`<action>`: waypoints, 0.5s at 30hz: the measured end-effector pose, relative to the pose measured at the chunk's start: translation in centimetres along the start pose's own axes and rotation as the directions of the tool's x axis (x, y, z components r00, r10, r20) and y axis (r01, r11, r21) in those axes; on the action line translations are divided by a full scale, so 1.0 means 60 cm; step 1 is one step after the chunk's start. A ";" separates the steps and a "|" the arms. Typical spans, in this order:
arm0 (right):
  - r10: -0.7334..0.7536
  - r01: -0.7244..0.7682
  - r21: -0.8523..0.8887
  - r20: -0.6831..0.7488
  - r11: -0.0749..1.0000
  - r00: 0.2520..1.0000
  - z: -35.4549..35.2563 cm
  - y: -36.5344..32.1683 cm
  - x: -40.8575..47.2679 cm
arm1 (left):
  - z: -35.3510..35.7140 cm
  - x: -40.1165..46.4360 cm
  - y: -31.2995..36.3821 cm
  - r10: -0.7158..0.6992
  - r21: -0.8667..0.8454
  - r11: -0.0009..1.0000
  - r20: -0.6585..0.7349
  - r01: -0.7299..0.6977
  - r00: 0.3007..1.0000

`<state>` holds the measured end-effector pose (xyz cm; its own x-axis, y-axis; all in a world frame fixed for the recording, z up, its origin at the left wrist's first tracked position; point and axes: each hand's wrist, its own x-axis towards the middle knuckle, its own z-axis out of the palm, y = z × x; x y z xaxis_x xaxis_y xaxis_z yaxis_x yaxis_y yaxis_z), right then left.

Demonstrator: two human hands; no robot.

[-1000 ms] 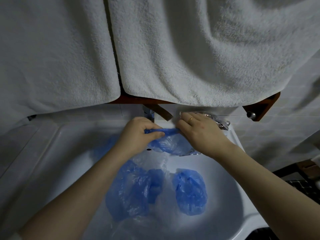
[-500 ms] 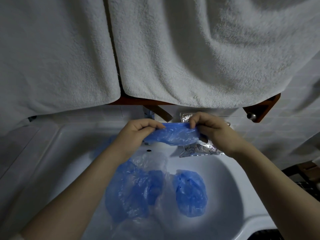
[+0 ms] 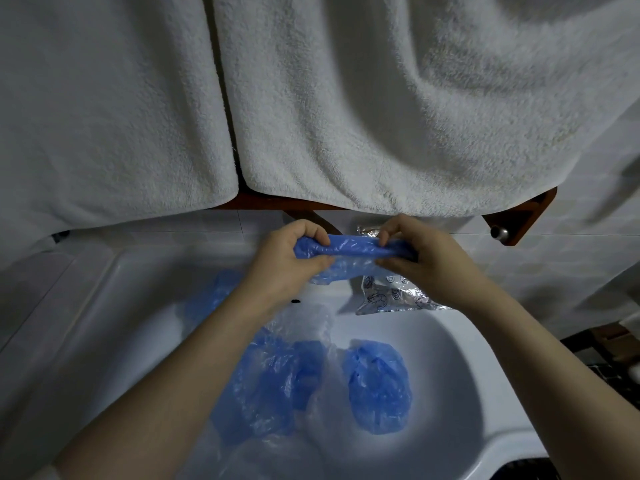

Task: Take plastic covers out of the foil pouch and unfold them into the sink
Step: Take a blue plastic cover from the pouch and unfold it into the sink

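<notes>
Both hands, left hand and right hand, pinch my folded blue cover; white sink below them, towels hanging beyond.

Nothing readable here. The foil pouch, lying on the back rim of the sink, carries dark printed drawings on its silver face, rounded cartoon-like outlines, but no letter or number among them can be made out. If there is lettering in that print, it is too small and too crumpled to tell. The blue plastic cover shows no print at all, only creases. The white towels hanging above show plain terry, with no tag, label or brand mark in sight.
</notes>
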<state>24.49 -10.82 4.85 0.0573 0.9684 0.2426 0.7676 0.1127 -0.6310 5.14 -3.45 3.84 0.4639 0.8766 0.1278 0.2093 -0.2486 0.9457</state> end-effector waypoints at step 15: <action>-0.189 0.040 -0.770 -0.107 0.637 0.976 0.029 -0.001 0.015 | 0.016 0.013 -0.023 0.230 0.511 0.831 0.046 -0.221 0.972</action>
<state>23.40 -9.55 3.80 -0.0213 0.9002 0.4349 0.9828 -0.0610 0.1744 6.04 -2.79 2.38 0.5386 0.7761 0.3280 0.5112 -0.6105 0.6050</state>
